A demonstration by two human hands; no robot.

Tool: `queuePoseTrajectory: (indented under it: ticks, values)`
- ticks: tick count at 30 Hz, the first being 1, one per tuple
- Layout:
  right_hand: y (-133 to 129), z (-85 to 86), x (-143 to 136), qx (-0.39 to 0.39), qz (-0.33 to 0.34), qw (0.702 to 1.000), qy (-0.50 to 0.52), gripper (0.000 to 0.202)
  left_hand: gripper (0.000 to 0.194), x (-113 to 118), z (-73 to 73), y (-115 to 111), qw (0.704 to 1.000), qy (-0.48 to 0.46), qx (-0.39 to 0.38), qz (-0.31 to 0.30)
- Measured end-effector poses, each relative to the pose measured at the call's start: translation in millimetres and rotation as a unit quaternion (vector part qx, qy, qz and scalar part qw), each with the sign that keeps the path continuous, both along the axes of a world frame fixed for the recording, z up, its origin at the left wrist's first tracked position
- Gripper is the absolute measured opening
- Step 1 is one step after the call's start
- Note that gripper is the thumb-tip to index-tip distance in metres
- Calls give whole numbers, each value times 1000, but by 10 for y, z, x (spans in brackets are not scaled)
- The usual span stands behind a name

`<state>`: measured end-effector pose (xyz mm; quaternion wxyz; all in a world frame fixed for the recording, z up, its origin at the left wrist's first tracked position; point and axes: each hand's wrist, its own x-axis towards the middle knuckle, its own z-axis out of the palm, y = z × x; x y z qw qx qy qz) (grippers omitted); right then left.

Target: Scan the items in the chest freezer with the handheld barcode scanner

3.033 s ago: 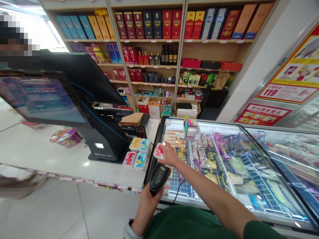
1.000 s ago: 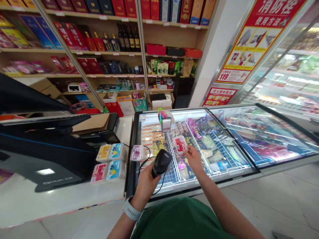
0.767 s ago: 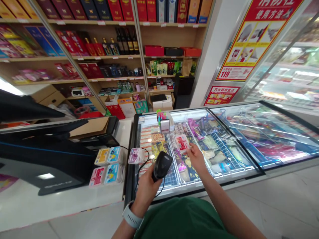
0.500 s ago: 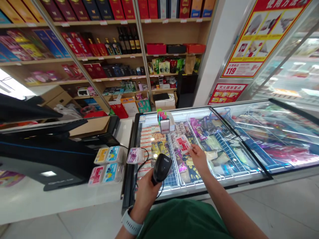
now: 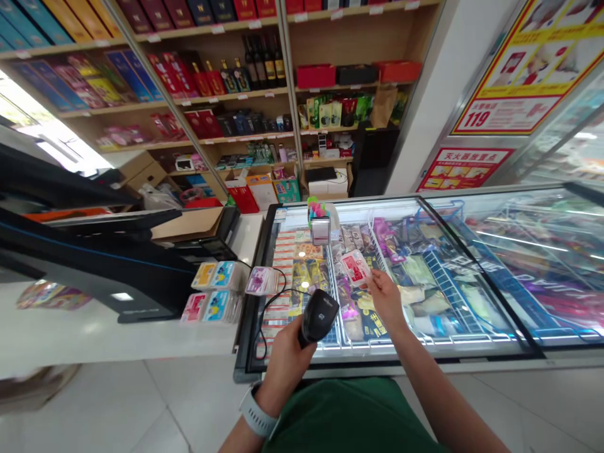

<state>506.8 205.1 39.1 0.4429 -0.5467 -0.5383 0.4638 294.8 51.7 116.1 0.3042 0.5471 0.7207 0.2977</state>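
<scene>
My left hand (image 5: 289, 353) is wrapped round the handle of a black barcode scanner (image 5: 319, 316), held over the freezer's glass top. To its right, my right hand (image 5: 385, 296) pinches the lower right corner of a flat red-and-white pack (image 5: 355, 267) above the glass. A small stack of purple-and-white packs (image 5: 262, 280) sits at the freezer's left edge, beside the scanner's cable. Further left on the white counter are stacked packs with yellow, blue and pink labels (image 5: 216, 301).
The glass-topped freezer (image 5: 401, 360) stretches to the right, with bagged goods in wire baskets. A black checkout machine (image 5: 141, 283) stands at the left. Behind are an open box (image 5: 189, 228), a small colourful item (image 5: 315, 211) and shelves (image 5: 255, 96) of boxes and bottles.
The view has shifted, so the counter and freezer sit further right in the picture. Both hands keep their holds; the scanner and the red-and-white pack remain over the glass.
</scene>
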Motion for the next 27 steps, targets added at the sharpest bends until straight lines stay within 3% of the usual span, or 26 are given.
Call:
queuePoseTrajectory:
  ticks: [17, 27]
  values:
    - [-191, 135, -85, 18, -50, 998, 36, 44, 31, -190, -15, -10, 997, -46, 2, -68]
    - [-130, 71, -173, 25, -50, 998, 37, 42, 31, -314, -34, 4, 997, -44, -5, -56]
